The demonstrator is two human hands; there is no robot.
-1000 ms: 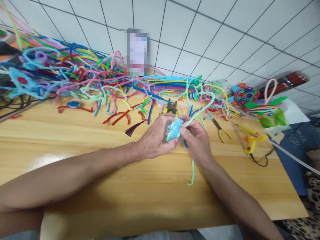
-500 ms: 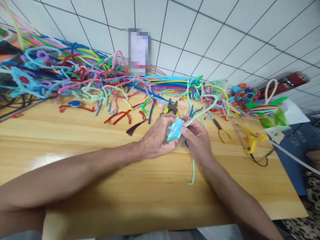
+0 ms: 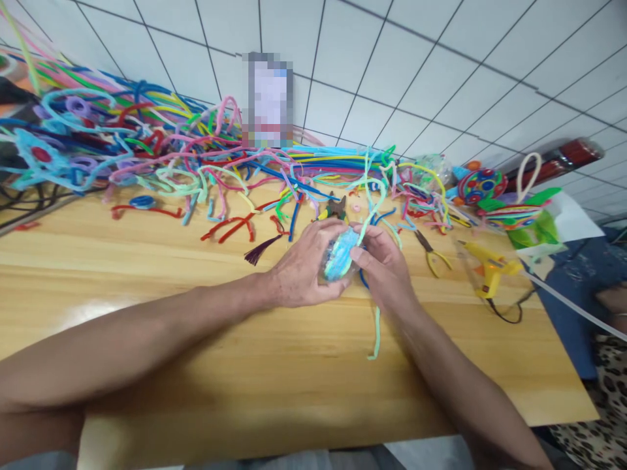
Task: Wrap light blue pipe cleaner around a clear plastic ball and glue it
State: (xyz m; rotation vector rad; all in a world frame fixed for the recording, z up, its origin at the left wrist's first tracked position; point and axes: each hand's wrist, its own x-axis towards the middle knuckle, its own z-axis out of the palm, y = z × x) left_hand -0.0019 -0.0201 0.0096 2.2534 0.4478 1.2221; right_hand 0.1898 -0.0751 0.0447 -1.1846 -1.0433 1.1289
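Above the middle of the table, my left hand [image 3: 306, 267] is closed around a clear plastic piece with light blue and pale green fuzzy strips [image 3: 341, 253] laid over it. My right hand [image 3: 386, 264] meets it from the right, thumb and fingers pinching a pale green pipe cleaner [image 3: 373, 215] against its edge. One length of that colour bends up and away from the pinch. Another pale green length [image 3: 377, 333] hangs below my right hand. The underside of the plastic piece is hidden by my fingers.
Tangled pipe cleaners [image 3: 161, 147] line the wall. Cutting pliers [image 3: 336, 207] lie just beyond my hands; yellow-handled pliers [image 3: 431, 254] and a yellow glue gun [image 3: 491, 266] with its cord are to the right. A dark tassel [image 3: 262, 249] lies left. Another person's patterned clothing [image 3: 588, 418] shows at the right edge.
The held piece has turned slightly, showing more of its blue and green face. The upper pale green pipe cleaner now stands steeper and further left. Both hands keep their hold.
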